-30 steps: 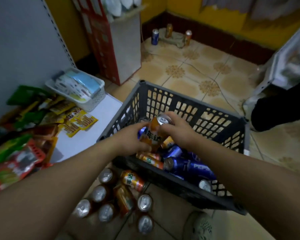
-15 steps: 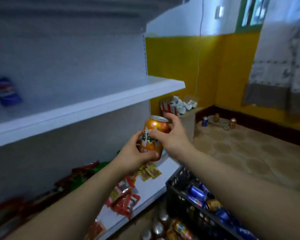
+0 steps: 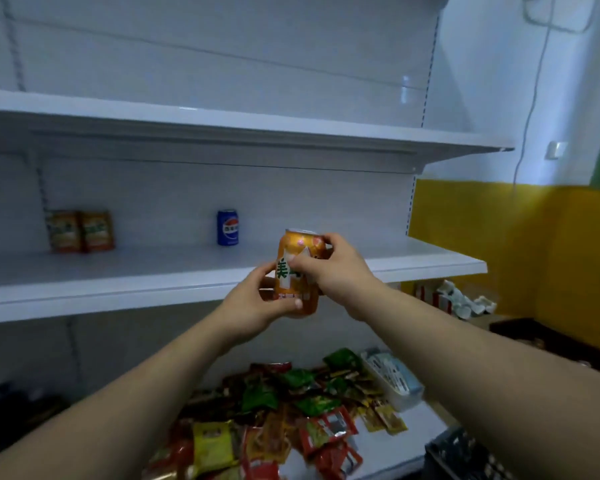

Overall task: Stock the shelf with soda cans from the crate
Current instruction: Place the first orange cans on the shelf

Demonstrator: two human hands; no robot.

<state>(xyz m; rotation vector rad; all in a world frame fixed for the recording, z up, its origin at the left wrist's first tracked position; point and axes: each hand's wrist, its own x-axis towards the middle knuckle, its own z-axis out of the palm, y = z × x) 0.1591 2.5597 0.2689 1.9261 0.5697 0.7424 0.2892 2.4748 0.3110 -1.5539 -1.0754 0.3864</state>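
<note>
An orange soda can (image 3: 297,247) is held upright in both hands, just in front of the middle white shelf (image 3: 153,275). My left hand (image 3: 257,303) cups its lower part from the left. My right hand (image 3: 333,268) grips its upper right side. On that shelf a blue soda can (image 3: 227,227) stands near the back wall, left of the held can. A corner of the dark crate (image 3: 461,455) shows at the bottom right.
Two orange cartons (image 3: 80,231) stand at the left of the middle shelf. Another white shelf (image 3: 257,133) hangs above. The bottom shelf holds a heap of snack packets (image 3: 274,410) and a white basket (image 3: 392,379). A yellow wall (image 3: 499,244) lies to the right.
Both hands lifted the orange can out of the crate and up to the level of the middle shelf. The view swung up from the floor to the shelves.
</note>
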